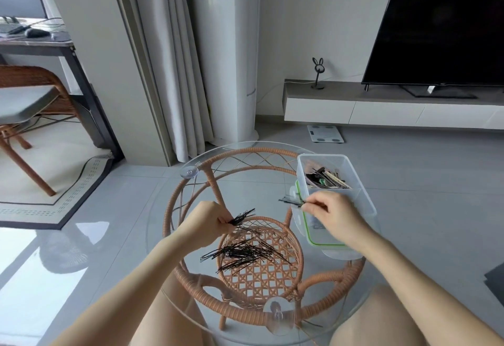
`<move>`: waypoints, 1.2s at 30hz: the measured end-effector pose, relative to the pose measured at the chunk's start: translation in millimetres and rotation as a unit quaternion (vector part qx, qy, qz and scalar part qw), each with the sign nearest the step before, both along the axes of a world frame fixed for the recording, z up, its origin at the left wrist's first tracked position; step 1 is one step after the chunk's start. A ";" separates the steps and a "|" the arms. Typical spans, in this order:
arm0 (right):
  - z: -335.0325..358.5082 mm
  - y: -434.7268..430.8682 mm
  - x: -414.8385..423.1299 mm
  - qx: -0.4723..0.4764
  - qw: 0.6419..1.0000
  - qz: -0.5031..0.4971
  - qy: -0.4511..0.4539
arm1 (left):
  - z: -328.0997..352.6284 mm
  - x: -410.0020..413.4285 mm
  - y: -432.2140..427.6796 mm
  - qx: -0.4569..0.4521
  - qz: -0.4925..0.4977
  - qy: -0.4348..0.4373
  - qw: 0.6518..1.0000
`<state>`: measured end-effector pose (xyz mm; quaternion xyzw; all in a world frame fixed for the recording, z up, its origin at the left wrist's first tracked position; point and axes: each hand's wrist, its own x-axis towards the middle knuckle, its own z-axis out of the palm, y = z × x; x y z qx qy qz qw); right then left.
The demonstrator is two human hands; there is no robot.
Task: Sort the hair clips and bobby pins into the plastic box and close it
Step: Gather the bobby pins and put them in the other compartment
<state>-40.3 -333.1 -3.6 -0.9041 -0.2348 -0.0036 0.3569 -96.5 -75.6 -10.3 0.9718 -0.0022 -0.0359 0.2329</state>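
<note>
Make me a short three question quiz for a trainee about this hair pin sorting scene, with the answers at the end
1. True or false: the left hand pinches a bunch of black bobby pins.
2. Where does the loose pile of pins lie? A) in the plastic box B) on the glass tabletop C) on the floor
3. Fill in: the lid beside the box has a ____ rim.

Key: 1 true; 2 B; 3 green. The right hand also pinches a few pins, next to the box.

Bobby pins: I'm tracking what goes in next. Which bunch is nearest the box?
The few pins pinched in the right hand, beside the plastic box; the left hand holds another bunch.
</note>
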 end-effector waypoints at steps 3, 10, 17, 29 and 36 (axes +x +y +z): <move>6.9 -25.5 19.5 -0.022 0.998 -0.042 -0.036 | 3.6 5.5 -6.8 -0.016 -0.004 -0.009 1.000; -2.0 -51.3 52.8 -0.161 0.985 -0.050 -0.016 | 9.3 19.9 -26.2 -0.031 -0.026 -0.021 0.999; -3.4 -48.4 56.4 -0.246 0.969 0.018 0.030 | 20.6 37.1 -44.7 -0.028 -0.046 -0.027 0.998; 7.0 -76.9 58.4 -0.160 0.983 -0.086 -0.019 | 29.6 98.8 -133.7 -0.024 -0.136 -0.040 0.990; 5.2 -95.5 54.6 -0.166 0.979 -0.111 -0.043 | 12.1 120.5 -176.0 0.048 -0.165 0.031 0.985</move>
